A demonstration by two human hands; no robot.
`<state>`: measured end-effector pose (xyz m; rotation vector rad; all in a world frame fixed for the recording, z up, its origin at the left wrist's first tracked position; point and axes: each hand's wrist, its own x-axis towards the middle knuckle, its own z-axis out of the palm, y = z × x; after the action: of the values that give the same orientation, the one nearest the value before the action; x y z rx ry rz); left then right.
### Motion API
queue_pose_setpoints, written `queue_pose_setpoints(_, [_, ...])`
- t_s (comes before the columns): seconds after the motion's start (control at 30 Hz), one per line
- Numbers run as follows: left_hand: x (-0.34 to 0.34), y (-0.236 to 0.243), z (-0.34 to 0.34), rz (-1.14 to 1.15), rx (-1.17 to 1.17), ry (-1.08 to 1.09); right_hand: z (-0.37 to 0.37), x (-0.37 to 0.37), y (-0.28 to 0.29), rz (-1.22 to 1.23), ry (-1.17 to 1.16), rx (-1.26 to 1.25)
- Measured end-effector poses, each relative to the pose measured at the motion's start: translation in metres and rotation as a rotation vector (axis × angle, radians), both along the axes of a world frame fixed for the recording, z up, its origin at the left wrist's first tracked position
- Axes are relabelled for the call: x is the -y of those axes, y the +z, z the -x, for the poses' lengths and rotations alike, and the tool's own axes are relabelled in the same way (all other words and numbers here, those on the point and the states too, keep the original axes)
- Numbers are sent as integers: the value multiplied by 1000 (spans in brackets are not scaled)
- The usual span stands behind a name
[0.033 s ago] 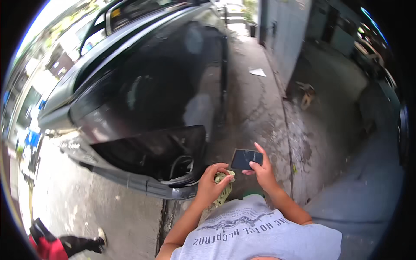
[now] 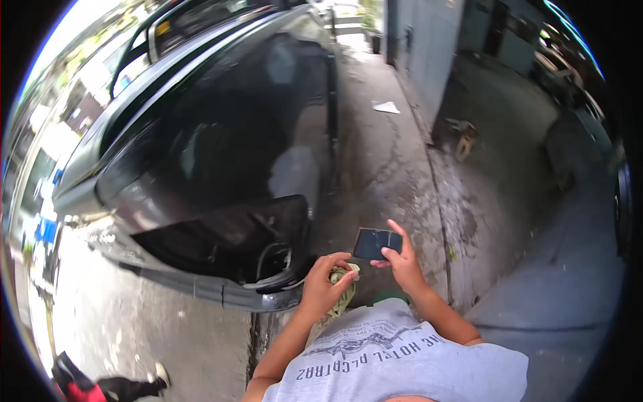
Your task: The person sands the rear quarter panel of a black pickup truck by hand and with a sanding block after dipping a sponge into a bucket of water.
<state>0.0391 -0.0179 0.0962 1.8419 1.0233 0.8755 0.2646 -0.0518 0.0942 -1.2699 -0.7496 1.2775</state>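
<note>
My right hand (image 2: 403,265) grips a flat, dark rectangular piece (image 2: 368,244) with a thin light-brown edge. Its thumb presses on the dark face while the index finger stretches along the far side. Whether this is a phone or a sheet of sandpaper, I cannot tell. Just left of it, my left hand (image 2: 321,284) is curled around a crumpled yellow-green cloth (image 2: 344,295), which hangs below the fingers. Both hands are in front of my body, near the front corner of a dark vehicle (image 2: 234,127) with an open headlight recess (image 2: 231,238).
The vehicle's grey bumper (image 2: 214,292) lies beside my left forearm. A concrete walkway (image 2: 375,157) runs ahead along a grey wall (image 2: 425,60), with a white scrap (image 2: 386,107) on it. A dog (image 2: 463,142) is in the shaded bay. A person's leg and shoe (image 2: 161,376) show lower left.
My view has turned slightly right, so the vehicle and walkway sit a little farther left. Both hands keep nearly the same pose and hold the same things.
</note>
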Motion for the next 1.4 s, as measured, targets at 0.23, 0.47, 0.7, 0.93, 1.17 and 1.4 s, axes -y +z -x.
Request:
queue_pose_setpoints(0.23, [12,-24,-48,-242,-194,-156,-16,55,-2,-82,-11,-129])
queue_pose_setpoints(0.47, [40,-24,-31,145,-64,-144,-28,102,-9,-248,-6,87])
queue_pose_setpoints(0.7, [83,39,18,229,-52,-348,10,132,47,-242,269,123])
queue_pose_setpoints(0.93, [73,148,47,-164,-217,-475,38,141,72,-442,97,-55])
queue_pose_setpoints(1.17, [-11,337,108,-935,-306,-359,102,103,109,-410,-6,74])
queue_pose_setpoints(1.4, [-96,442,160,-1318,-406,-397,252,4,206,-775,-157,837])
